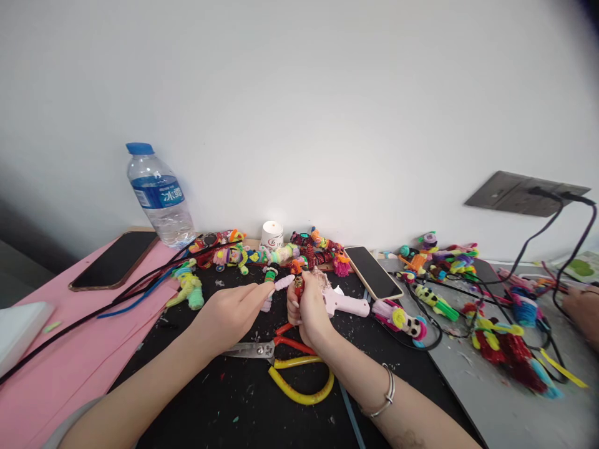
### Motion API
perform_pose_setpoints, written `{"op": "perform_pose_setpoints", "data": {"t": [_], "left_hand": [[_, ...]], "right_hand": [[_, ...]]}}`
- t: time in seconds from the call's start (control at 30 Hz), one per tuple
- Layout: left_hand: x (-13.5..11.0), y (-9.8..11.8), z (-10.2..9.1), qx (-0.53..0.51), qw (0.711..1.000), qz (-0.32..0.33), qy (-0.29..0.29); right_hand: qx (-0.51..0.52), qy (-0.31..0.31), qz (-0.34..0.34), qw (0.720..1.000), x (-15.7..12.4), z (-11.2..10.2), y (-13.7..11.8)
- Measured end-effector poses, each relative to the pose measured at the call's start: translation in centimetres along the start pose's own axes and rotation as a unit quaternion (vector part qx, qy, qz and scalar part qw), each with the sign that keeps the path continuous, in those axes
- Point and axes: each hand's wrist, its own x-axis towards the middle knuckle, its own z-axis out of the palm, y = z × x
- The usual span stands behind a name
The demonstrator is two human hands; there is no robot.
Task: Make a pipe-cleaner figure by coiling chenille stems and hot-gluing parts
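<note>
My left hand [234, 315] pinches a short, fuzzy, pale lilac pipe-cleaner piece [284, 283], its tip pointing toward my other hand. My right hand [311, 305] is closed around a small dark-red and gold piece [298, 284]; most of it is hidden by the fingers. Just beyond the right hand lies a pale pink glue gun [349, 304], partly covered by it. Under both hands, scissors [306, 396] with yellow and orange handles lie on the black mat [224, 405]. A green pipe-cleaner figure [270, 274] is behind my left fingertips.
Pipe-cleaner dolls [234, 254] line the wall, with more [505, 349] at right. A water bottle [161, 199], dark phone [115, 259], white-edged phone [373, 273] and paper cup [272, 234] stand or lie around. Black cables run from a wall socket [515, 192]. Another person's hand [583, 312] is far right.
</note>
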Motion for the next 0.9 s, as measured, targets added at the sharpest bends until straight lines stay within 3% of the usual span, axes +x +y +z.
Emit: {"op": "perform_pose_setpoints", "data": {"t": [0.9], "left_hand": [[0.19, -0.50, -0.49, 0.016, 1.000, -0.003, -0.008]], "right_hand": [[-0.007, -0.030, -0.015, 0.999, 0.07, -0.39, 0.41]]}}
